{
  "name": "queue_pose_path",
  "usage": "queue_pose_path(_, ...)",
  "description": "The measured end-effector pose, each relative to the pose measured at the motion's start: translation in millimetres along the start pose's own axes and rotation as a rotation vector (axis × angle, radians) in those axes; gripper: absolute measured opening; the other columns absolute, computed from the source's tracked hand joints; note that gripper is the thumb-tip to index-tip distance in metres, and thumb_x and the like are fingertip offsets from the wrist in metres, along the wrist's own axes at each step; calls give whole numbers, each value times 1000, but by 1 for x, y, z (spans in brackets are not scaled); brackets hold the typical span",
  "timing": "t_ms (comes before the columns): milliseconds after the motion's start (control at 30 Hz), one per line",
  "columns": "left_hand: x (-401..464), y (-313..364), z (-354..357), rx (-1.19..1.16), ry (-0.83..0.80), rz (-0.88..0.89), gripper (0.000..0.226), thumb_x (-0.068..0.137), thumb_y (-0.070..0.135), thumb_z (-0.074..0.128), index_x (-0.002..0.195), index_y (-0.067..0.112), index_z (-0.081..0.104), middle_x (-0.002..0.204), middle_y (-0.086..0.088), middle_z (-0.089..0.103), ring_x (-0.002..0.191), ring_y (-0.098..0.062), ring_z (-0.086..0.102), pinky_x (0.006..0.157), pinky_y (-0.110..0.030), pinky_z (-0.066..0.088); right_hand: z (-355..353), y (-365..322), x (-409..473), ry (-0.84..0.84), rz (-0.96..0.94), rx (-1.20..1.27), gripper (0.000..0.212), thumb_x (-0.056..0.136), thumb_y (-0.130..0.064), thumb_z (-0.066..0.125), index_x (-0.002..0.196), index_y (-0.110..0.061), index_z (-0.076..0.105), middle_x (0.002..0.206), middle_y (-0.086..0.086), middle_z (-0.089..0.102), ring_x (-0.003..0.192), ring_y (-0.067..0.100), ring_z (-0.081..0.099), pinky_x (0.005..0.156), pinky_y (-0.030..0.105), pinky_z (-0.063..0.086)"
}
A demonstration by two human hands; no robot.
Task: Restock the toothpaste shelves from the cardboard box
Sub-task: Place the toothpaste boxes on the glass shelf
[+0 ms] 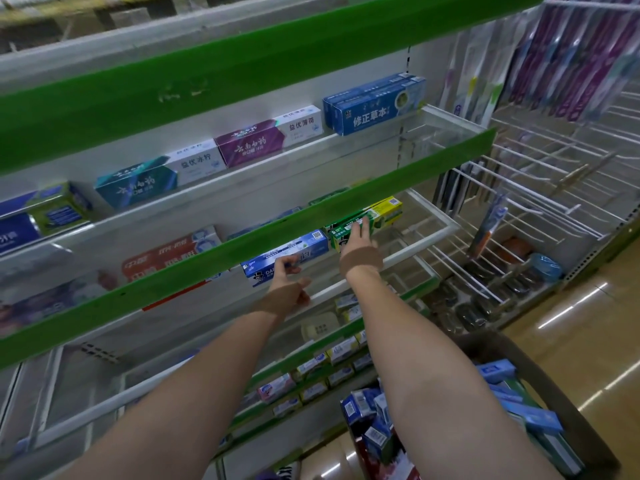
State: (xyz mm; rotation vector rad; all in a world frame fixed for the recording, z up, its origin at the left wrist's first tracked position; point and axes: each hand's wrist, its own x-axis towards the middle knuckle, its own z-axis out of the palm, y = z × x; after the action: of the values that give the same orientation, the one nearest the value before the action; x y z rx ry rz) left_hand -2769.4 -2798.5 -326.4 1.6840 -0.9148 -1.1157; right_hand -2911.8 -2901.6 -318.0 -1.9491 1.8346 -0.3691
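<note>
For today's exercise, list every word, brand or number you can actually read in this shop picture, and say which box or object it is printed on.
"修正草本": the dark blue box at the right of the upper shelf.
"益优薄荷": the purple and white box.
"益优冰柠": the teal and white box.
"DAR", cut off: the blue box that the left hand touches.
Too blurred: the green box under the right hand, the red boxes, and the boxes in the carton.

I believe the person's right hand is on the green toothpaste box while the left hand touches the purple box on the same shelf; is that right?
Not quite. In the head view the right hand is on the green toothpaste box, but the left hand touches the blue toothpaste box beside it on that shelf. The purple box sits one shelf higher, untouched.
</note>
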Motion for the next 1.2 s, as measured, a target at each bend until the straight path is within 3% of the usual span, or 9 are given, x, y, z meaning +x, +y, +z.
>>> queue_pose_path(267, 2, 2, 0, -8, -3, 0, 41, 95, -2, 60, 124, 21, 42, 118, -6, 48, 56, -16, 51, 50, -24, 52, 5, -6, 18, -99, -12, 91, 74, 98, -9, 54, 160, -17, 14, 169, -1, -14, 146, 36, 33, 118, 52, 31)
queue_pose_path(400, 4, 2, 0, 14, 25, 4, 38, 95, -3, 60, 120, 21, 44, 117, -7, 48, 57, -16, 51, 47, -24, 51, -4, 0, 20, -174, -10, 189, 87, 92, 5, 57, 162, -21, 13, 167, -8, -19, 140, 34, 43, 113, 43, 42)
queue_pose_path(500, 4, 0, 1, 18, 31, 1, 38, 94, -3, 60, 118, 22, 44, 119, -7, 48, 58, -16, 52, 48, -27, 52, -6, 0, 6, -51, -75, 336, 72, 92, 7, 56, 156, -17, 33, 170, -6, 4, 137, 26, 47, 108, 33, 45)
queue_pose_path(600, 3, 0, 1, 24, 28, 20, 37, 94, -3, 60, 117, 22, 44, 119, -8, 48, 57, -16, 52, 50, -29, 53, 8, -9, -10, 110, -139, 468, 36, 95, -4, 56, 130, -11, 56, 143, 8, 43, 115, 28, 59, 104, 36, 48)
queue_pose_path(667, 2, 0, 0, 21, 24, 35, 37, 95, -4, 58, 117, 22, 44, 119, -7, 48, 56, -16, 53, 50, -29, 54, 17, -18, -15, 24, -104, 552, 45, 96, -5, 56, 139, -15, 52, 135, 11, 46, 105, 25, 60, 103, 38, 49)
queue_pose_path(767, 1, -1, -1, 27, 13, 41, 37, 95, -4, 58, 117, 22, 44, 119, -7, 48, 55, -15, 53, 50, -28, 55, 24, -22, -17, -121, -62, 652, 70, 95, 2, 52, 158, -23, 31, 130, 8, 48, 84, 10, 53, 91, 25, 43)
queue_pose_path(900, 2, -3, -2, 40, 15, 57, 36, 95, -2, 58, 119, 20, 44, 121, -8, 48, 52, -14, 54, 51, -28, 55, 33, -16, -16, -99, -52, 733, 75, 94, 7, 53, 158, -27, 32, 119, 4, 47, 81, 9, 52, 89, 26, 48)
queue_pose_path(1067, 1, -1, -2, 27, 10, 53, 35, 96, -3, 57, 119, 20, 44, 119, -7, 48, 53, -15, 53, 50, -26, 54, 38, -14, -18, -69, -70, 735, 75, 94, 4, 52, 155, -35, 35, 146, 7, 39, 98, 18, 54, 92, 29, 53)
queue_pose_path(1200, 1, 1, -1, 23, 32, 47, 35, 96, -4, 57, 119, 19, 43, 118, -7, 48, 53, -15, 53, 48, -26, 53, 36, -17, -23, -69, -59, 733, 77, 93, 4, 54, 155, -38, 34, 154, 4, 31, 100, 17, 51, 85, 20, 50)
